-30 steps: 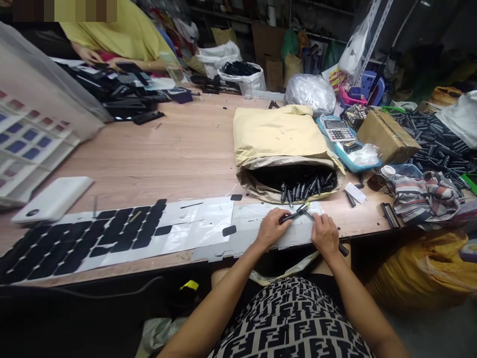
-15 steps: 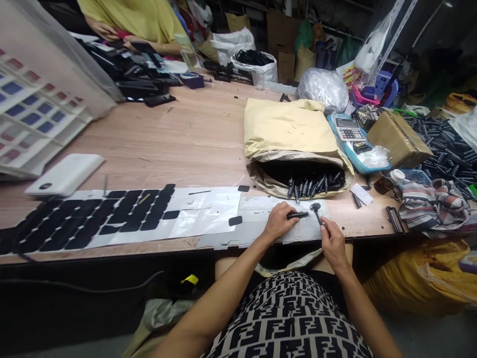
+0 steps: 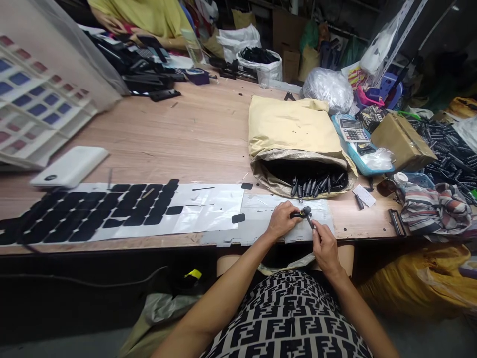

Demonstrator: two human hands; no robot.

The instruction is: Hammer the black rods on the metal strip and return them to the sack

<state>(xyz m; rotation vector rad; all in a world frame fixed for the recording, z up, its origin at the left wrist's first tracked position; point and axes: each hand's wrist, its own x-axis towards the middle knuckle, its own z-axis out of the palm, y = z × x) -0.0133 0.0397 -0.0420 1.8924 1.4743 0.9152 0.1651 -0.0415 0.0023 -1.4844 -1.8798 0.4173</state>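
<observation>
Near the table's front edge, my left hand (image 3: pixel 282 219) is closed on a slim black piece (image 3: pixel 294 215), its end pointing right. My right hand (image 3: pixel 325 244) grips the grey handle of a small round-headed tool (image 3: pixel 309 219). The tool's dark head overlaps the outer end of the black piece; whether they touch I cannot tell. Both hands are over a grey sheet (image 3: pixel 223 238) on the tabletop. Just beyond them lies a yellowish sack (image 3: pixel 292 124), its mouth toward me, with several slender black pieces (image 3: pixel 313 187) showing inside.
Black rounded pads (image 3: pixel 85 209) cover a white sheet (image 3: pixel 203 211) at left, near a white box (image 3: pixel 70 166). To the right are a calculator (image 3: pixel 353 130), a cardboard box (image 3: pixel 402 141) and striped cloth (image 3: pixel 436 209). A person in yellow (image 3: pixel 149 17) sits across the table.
My right hand has moved left, bringing the tool's head from beside the black piece to over its end. My left hand still holds the piece. The camera view has shifted slightly.
</observation>
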